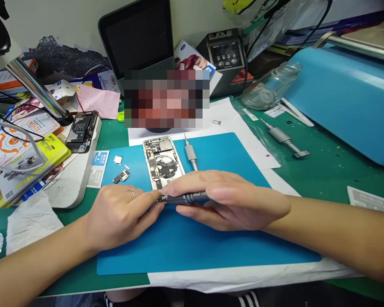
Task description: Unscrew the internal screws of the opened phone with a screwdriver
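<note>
Two bare hands meet over an opened phone (pixel 164 160) at a crowded green workbench (pixel 326 172). The phone lies on a blue mat (pixel 211 249), its insides exposed, its near end partly covered by fingertips. The left hand (pixel 118 215) (a thin ring on one finger) reaches that end with thumb and forefinger brought close together — whether they pinch the phone's edge or something smaller cannot be told. The right hand (pixel 233 200) has its fingers clamped on a dark-handled tool (pixel 187 198), which lies nearly flat across the phone's near end, its tip beside the left fingertips. Just beyond the right hand, a gray screwdriver (pixel 190 152) rests beside the phone, pointing away from the worker. To the left, a square metal piece (pixel 117 159) and a larger dark part (pixel 121 176) sit on the mat, apart from the phone. A second opened phone (pixel 81 132) occupies a white stand (pixel 72 183) near a yellow box (pixel 53 149). At right — well clear of both hands — lie another screwdriver (pixel 280 136) and a tilted glass jar (pixel 269 88). A dark screen (pixel 137 38) stands behind.
</note>
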The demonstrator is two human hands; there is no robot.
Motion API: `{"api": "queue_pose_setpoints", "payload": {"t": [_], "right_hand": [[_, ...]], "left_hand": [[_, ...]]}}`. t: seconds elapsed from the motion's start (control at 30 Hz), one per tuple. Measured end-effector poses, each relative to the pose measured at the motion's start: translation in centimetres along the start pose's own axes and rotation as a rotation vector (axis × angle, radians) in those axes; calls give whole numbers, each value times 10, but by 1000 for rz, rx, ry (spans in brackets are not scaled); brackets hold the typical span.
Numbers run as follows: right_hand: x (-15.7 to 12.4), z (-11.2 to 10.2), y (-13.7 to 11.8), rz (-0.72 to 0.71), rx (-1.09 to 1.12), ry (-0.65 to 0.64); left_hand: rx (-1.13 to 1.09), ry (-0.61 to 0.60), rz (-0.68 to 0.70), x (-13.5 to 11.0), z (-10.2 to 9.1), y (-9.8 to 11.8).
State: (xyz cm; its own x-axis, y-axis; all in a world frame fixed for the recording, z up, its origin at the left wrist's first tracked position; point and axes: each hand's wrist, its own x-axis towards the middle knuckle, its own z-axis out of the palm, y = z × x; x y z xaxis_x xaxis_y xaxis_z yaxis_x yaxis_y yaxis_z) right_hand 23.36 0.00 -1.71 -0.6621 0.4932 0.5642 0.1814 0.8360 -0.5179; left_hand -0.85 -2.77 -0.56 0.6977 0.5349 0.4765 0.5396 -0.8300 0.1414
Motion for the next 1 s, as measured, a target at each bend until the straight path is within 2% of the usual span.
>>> {"api": "queue_pose_setpoints", "payload": {"t": [0.47, 1.0], "right_hand": [[1, 2, 0, -70, 35, 72], [0, 0, 0, 1, 20, 13]], "left_hand": [[-2, -11, -7, 0, 1, 0], [15, -23, 1, -1, 3, -1]]}}
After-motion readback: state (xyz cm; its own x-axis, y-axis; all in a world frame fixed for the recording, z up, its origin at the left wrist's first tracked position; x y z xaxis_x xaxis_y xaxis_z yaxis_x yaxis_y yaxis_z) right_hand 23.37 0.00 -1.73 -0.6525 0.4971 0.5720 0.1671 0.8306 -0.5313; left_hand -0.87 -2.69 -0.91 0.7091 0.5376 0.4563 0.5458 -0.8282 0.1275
